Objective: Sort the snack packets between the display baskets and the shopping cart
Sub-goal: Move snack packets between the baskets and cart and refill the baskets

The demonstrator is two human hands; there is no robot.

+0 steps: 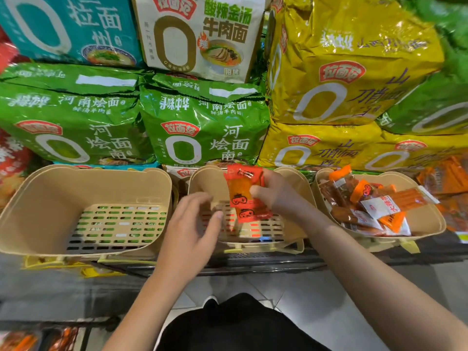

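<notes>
the right hand (274, 196) pinches a bunch of small orange-red plastic snack packets (244, 196) above the middle beige plastic display basket (296, 181), thumb in front and fingers behind them. the left hand (192, 224) hovers at that basket's near left rim, fingers loosely curled and holding nothing. the left beige basket (45, 211) shows only its slotted floor; the right beige basket (428, 219) holds mixed orange packets (372, 203).
</notes>
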